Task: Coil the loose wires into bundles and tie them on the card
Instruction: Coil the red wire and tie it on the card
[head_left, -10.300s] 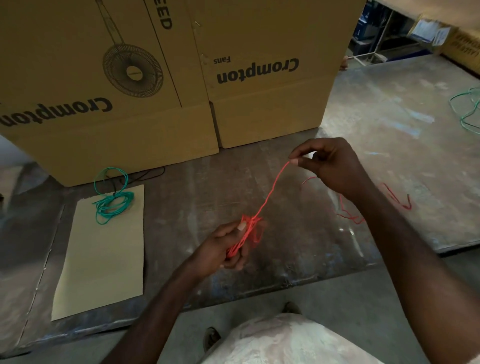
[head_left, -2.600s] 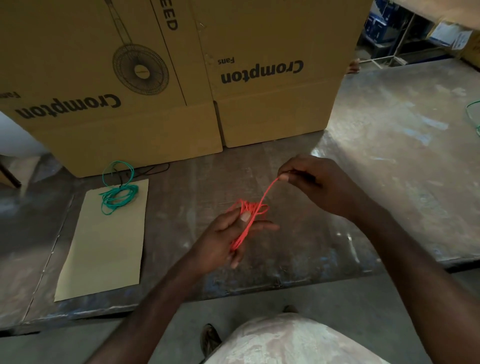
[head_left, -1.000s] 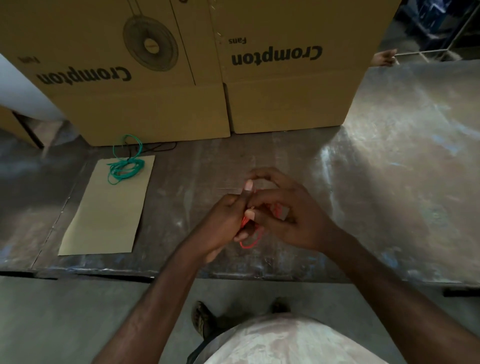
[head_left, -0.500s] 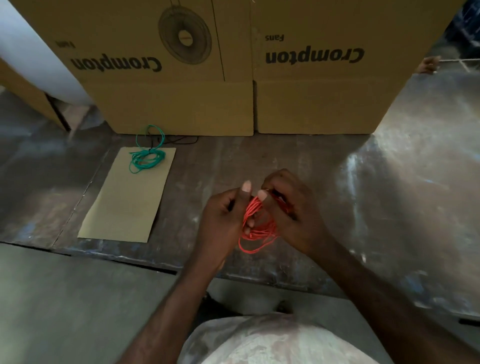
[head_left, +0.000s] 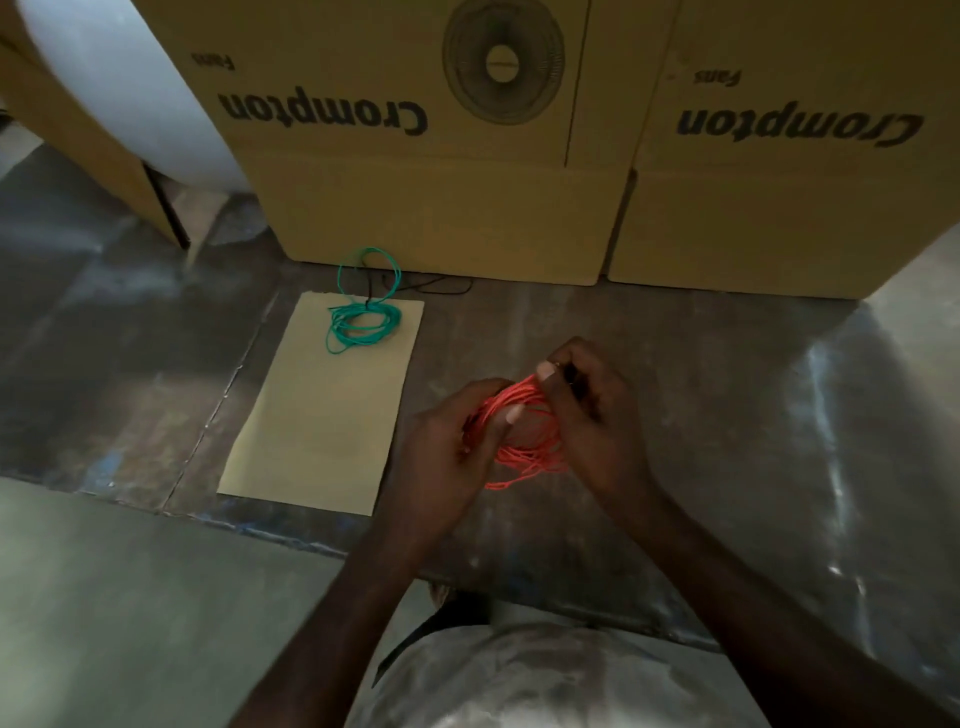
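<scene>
Since earlier, the stretched red wire (head_left: 524, 436) is fully gathered into a coil.
Left hand (head_left: 447, 457) and right hand (head_left: 592, 415) both grip it above the table (head_left: 727, 415), beside the card (head_left: 322, 415); light, springy, best pinched across all loops.

A storeroom or warehouse: stacked fan cartons (head_left: 415, 156) on worn workbench (head_left: 727, 389).

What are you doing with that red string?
It is wire, not string. A person holds a coil of red wire in both hands above the table: the left hand grips one side and the right hand pinches the top. A green wire bundle already lies at the far end of the card. The red coil is not yet on the card.
</scene>
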